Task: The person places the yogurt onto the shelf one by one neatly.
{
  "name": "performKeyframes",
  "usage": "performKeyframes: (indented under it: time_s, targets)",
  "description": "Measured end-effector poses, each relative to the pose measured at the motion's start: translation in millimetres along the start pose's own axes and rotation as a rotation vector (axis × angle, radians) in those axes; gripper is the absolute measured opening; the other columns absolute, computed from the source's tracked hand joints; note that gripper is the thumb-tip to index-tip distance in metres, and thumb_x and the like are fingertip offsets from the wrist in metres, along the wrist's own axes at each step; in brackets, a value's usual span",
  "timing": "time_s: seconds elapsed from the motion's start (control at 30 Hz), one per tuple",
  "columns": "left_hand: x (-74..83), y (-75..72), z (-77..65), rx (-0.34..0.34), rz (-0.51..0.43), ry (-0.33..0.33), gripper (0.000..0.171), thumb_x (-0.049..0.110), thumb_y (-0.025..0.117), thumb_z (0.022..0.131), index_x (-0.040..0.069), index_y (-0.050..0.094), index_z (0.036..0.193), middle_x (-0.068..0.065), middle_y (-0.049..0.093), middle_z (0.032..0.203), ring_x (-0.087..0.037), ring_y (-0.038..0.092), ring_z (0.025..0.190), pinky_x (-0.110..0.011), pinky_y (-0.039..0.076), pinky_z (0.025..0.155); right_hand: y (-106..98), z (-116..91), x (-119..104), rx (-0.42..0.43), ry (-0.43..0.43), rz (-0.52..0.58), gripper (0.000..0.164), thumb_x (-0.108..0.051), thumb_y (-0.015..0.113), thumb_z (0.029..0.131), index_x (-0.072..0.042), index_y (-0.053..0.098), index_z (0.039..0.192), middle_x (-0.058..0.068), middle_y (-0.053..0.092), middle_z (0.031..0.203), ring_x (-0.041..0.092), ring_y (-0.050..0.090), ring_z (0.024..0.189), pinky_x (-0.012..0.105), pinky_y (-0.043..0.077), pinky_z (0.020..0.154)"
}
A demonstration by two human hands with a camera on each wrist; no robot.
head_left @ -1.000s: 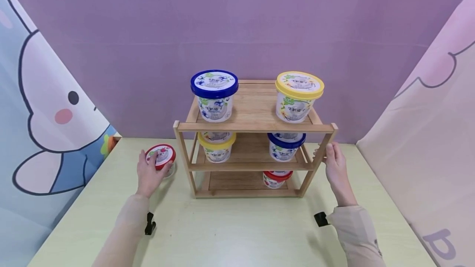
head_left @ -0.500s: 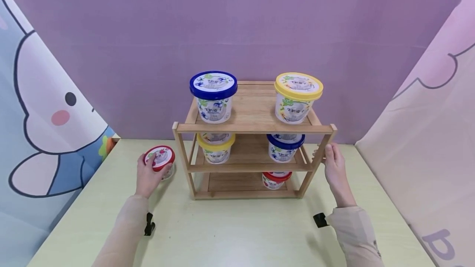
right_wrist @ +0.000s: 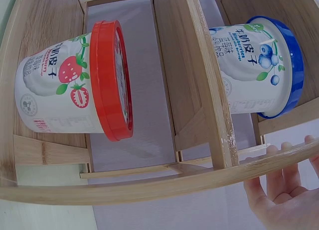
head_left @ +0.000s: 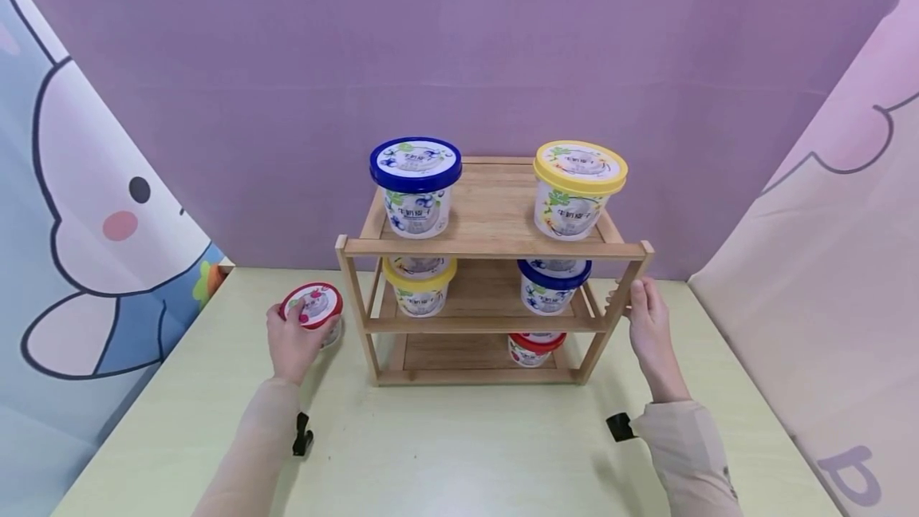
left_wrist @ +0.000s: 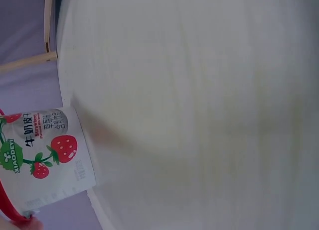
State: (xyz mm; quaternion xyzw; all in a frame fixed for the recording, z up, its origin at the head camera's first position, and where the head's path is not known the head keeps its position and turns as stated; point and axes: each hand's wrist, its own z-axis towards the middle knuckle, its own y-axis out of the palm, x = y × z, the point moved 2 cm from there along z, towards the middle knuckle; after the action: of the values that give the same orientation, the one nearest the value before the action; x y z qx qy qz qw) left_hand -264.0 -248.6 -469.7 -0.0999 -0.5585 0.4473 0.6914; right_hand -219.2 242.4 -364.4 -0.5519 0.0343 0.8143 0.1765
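Note:
Left of the wooden shelf rack, my left hand grips a round white tub with a red lid, thumb and fingers around the lid's edge. The left wrist view shows strawberries printed on this tub's side, and a fingertip at the lid rim. My right hand holds the rack's right front post, its fingers curled over the wood in the right wrist view. A blue-lidded tub and a yellow-lidded tub stand upright on the top shelf.
A yellow-lidded tub and a blue-lidded tub stand on the middle shelf. A red-lidded strawberry tub is on the bottom shelf at the right. The pale table meets a purple backdrop behind the rack.
My left wrist and forearm have shifted slightly right while the fingers stay on the red-lidded tub. The right hand and the rack have not visibly moved.

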Motion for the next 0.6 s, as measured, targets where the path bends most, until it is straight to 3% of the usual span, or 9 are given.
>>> performKeyframes:
  time_s: [0.1,0.23,0.4,0.5,0.6]
  targets:
    - [1.5,0.9,-0.9,0.026,0.003,-0.002,0.066,0.029,0.075,0.069,-0.005,0.049,0.118,-0.032,0.029,0.123,-0.046,0.033,0.111,-0.057,0.034,0.091,-0.1,0.1,0.1,0.003,0.004,0.008,0.035,-0.028,0.03,0.096,0.003,0.046,0.1,-0.003,0.054,0.081,0.003,0.056,0.072,0.012,0.046,0.069]
    - [3.8,1.8,-1.4,-0.001,0.027,-0.055,0.069,0.032,0.074,0.07,-0.004,0.046,0.121,-0.031,0.027,0.125,-0.046,0.033,0.111,-0.058,0.033,0.091,-0.4,0.3,0.5,0.003,0.011,0.007,0.036,-0.028,0.03,0.096,0.004,0.046,0.1,-0.001,0.054,0.083,0.003,0.055,0.072,0.012,0.046,0.07]
    - [5.3,0.5,-1.4,-0.055,0.033,-0.118,0.079,0.04,0.072,0.069,0.002,0.037,0.129,-0.026,0.015,0.136,-0.048,0.024,0.118,-0.062,0.029,0.091,-0.3,0.6,0.2,-0.004,0.01,-0.013,0.037,-0.029,0.029,0.096,0.003,0.046,0.101,0.003,0.053,0.085,0.002,0.055,0.073,0.012,0.046,0.071]
    - [6.5,-1.3,-1.1,-0.077,0.004,-0.122,0.084,0.043,0.073,0.068,0.007,0.032,0.132,-0.024,0.006,0.141,-0.048,0.016,0.122,-0.065,0.024,0.092,0.0,0.5,-0.2,0.0,0.012,-0.012,0.03,-0.029,0.03,0.096,-0.005,0.048,0.098,0.003,0.053,0.085,0.002,0.055,0.073,0.013,0.046,0.071]
    - [6.8,-2.5,-0.5,-0.093,-0.026,-0.116,0.084,0.042,0.073,0.067,0.009,0.033,0.133,-0.024,0.002,0.142,-0.049,0.012,0.124,-0.066,0.02,0.093,0.5,0.3,-0.5,-0.004,0.009,-0.013,0.034,-0.029,0.03,0.096,-0.001,0.047,0.1,0.0,0.053,0.084,0.002,0.055,0.073,0.012,0.046,0.071]
